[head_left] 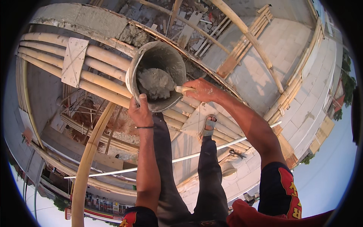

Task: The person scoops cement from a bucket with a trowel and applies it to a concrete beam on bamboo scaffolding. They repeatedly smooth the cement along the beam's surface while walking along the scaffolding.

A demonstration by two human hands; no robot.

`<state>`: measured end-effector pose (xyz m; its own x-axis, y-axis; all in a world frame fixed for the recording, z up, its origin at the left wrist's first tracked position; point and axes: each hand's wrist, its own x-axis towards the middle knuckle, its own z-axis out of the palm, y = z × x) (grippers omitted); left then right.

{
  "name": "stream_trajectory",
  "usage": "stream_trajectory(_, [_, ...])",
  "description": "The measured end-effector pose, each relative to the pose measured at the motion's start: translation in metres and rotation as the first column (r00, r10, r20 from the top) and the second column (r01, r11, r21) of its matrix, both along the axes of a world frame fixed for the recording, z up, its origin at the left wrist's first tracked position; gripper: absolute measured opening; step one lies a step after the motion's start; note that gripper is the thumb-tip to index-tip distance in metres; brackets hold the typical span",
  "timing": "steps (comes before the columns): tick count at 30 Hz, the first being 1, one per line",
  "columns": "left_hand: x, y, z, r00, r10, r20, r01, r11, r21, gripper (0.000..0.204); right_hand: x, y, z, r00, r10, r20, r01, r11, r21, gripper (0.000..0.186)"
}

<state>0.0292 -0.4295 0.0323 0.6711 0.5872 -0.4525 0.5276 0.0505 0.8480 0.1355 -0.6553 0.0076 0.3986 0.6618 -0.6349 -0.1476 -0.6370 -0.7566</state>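
Note:
A tilted, mortar-smeared bucket opens toward me, with a grey lump of wet mortar inside. My left hand is closed on its near left rim, thumb over the edge. On the other side, my right hand grips the pale handle of a trowel at the bucket's right rim. The trowel's blade is hidden, apparently by the mortar. Behind the bucket runs a concrete beam with rough fresh mortar at its end nearest the bucket.
Bamboo poles, with a board tied across them, form the scaffold under my feet. An upright bamboo pole stands at left. A thin white pipe crosses near my legs. Rubble lies far below; a block wall rises at right.

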Motion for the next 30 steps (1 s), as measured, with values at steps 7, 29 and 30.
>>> stream_trajectory(7, [-0.004,0.016,-0.010,0.935,0.351,-0.044,-0.346,0.934,0.085,0.045,0.003,0.017,-0.002,0.943,-0.208,0.259,0.255,0.954,-0.161,0.033])
stream_trajectory(29, [-0.006,0.019,-0.007,0.940,0.340,0.000,-0.337,0.931,0.140,0.035,-0.038,0.053,-0.042,0.905,-0.135,0.404,0.299,0.877,-0.376,0.033])
stream_trajectory(30, [-0.003,0.019,-0.006,0.957,0.289,0.009,-0.288,0.951,0.115,0.034,-0.039,0.045,-0.038,0.927,-0.093,0.364,0.265,0.848,-0.458,0.032])
